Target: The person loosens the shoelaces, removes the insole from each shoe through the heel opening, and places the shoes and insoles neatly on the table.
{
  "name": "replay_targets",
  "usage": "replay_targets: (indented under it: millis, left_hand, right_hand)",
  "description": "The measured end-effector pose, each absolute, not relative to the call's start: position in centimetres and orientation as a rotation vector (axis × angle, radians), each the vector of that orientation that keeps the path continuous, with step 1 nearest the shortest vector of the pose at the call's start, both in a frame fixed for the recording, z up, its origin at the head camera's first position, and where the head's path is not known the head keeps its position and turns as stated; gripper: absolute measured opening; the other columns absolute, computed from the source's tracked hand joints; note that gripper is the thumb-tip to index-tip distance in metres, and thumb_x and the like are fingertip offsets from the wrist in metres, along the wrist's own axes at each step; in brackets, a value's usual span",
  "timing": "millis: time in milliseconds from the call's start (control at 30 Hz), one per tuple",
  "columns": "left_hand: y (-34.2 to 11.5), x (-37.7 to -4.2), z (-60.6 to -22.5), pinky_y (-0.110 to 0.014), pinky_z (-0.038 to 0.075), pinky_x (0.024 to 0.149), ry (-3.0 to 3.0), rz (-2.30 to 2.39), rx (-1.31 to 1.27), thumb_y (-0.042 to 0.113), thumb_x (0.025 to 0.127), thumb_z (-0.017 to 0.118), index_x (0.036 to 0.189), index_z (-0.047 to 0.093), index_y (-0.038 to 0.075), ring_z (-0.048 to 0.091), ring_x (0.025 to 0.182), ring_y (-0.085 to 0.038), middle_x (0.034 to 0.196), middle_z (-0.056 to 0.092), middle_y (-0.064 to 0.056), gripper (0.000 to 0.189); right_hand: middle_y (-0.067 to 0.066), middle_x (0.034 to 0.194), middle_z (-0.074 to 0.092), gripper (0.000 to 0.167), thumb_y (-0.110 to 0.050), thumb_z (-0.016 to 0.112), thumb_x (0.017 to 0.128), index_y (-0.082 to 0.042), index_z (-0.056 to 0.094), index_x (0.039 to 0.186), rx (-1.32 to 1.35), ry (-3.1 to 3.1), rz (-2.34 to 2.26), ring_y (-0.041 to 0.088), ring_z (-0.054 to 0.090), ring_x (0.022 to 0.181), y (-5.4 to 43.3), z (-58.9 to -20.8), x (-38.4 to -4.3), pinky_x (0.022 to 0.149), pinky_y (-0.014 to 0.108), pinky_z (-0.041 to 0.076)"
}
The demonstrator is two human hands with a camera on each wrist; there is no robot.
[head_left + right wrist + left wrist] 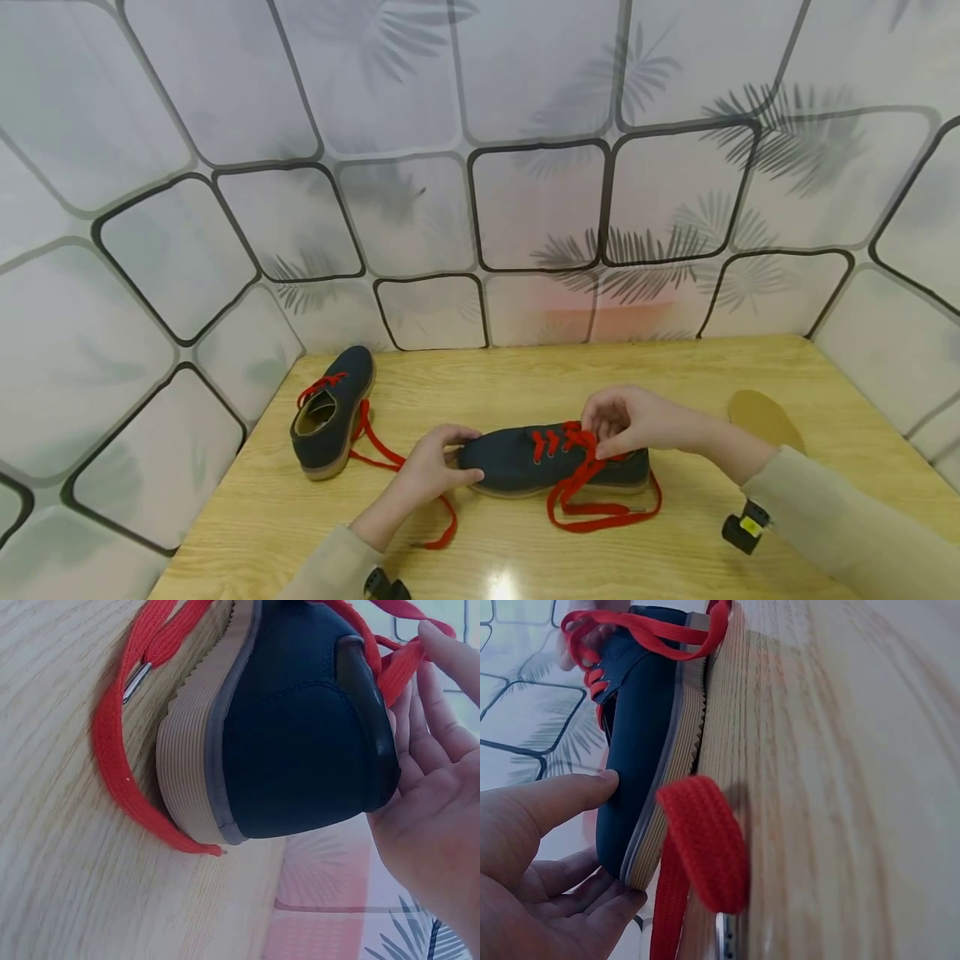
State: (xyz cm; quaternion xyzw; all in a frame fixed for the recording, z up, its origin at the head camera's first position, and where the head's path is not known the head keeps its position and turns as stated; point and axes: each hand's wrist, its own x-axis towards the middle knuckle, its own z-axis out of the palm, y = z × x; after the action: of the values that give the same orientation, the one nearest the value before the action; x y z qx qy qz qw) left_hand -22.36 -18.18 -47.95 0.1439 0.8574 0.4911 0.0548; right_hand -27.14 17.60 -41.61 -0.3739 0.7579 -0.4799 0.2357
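A dark blue shoe (pixel 510 462) with a pale ridged sole lies on the table, toe toward the left. My left hand (pixel 435 467) holds its toe, thumb on the upper and fingers round the far side, as the left wrist view shows. Over the shoe's opening, my right hand (pixel 637 419) pinches the red lace (pixel 576 483) between thumb and fingers. Lace ends hang down beside the sole and loop onto the table; a metal tip (pixel 137 682) shows in the right wrist view. The heel (pixel 300 772) faces that camera.
A matching shoe (pixel 322 450) stands at the back left, toe toward the wall. From it a loose red lace (pixel 446 533) trails across the wooden table (pixel 480 383) near my left hand. A brown rounded flat piece (pixel 765 419) lies at the right, beyond my right forearm. Patterned walls border the table.
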Motion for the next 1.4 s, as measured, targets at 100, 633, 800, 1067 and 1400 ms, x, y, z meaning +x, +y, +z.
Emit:
replay_targets:
  millis: [100,633,800,1067,1400]
  left_hand:
    - [-18.2,-22.4,-47.9,-0.053,0.058,0.111,2.6,1.501,0.434,0.0,0.087,0.086,0.133,0.067,-0.002,0.061,0.131,-0.044,0.135,0.064,-0.021,0.05]
    - [-18.1,-22.3,-47.7,-0.053,0.058,0.111,2.599,1.485,0.42,0.001,0.087,0.086,0.133,0.067,-0.001,0.06,0.131,-0.044,0.136,0.064,-0.021,0.05]
    - [-18.1,-22.3,-47.6,-0.052,0.058,0.111,2.596,1.483,0.417,0.0,0.087,0.086,0.133,0.067,-0.002,0.06,0.132,-0.044,0.136,0.064,-0.021,0.05]
    - [-18.1,-22.3,-47.6,-0.052,0.058,0.111,2.594,1.486,0.421,0.0,0.088,0.085,0.134,0.066,-0.003,0.06,0.132,-0.044,0.136,0.063,-0.022,0.05]
    - [-18.1,-22.3,-47.7,-0.052,0.058,0.11,2.601,1.483,0.425,0.0,0.088,0.085,0.134,0.066,-0.003,0.061,0.131,-0.043,0.136,0.063,-0.021,0.05]
  right_hand:
    - [-0.003,0.091,0.069,0.019,-0.001,0.076,0.093,0.005,0.065,0.108,-1.03,2.077,-1.314,0.009,0.065,0.078,17.5,-41.7,-27.1,0.067,0.024,0.06]
    - [-0.009,0.087,0.062,0.009,-0.005,0.063,0.104,0.003,0.062,0.1,-0.982,2.059,-1.439,0.009,0.055,0.075,18.3,-41.5,-27.4,0.068,0.026,0.054]
    - [-0.009,0.082,0.058,0.013,-0.003,0.055,0.104,-0.01,0.063,0.097,-0.99,1.994,-1.568,0.014,0.051,0.071,18.5,-41.4,-27.6,0.062,0.033,0.049]
    - [-0.009,0.084,0.055,0.03,0.003,0.044,0.103,-0.018,0.065,0.096,-0.991,1.803,-1.812,0.014,0.046,0.072,18.9,-40.7,-27.9,0.065,0.037,0.035]
    - [-0.008,0.091,0.059,0.04,0.008,0.036,0.102,-0.017,0.067,0.097,-0.925,1.641,-2.076,0.02,0.038,0.075,19.3,-40.7,-27.8,0.069,0.032,0.033]
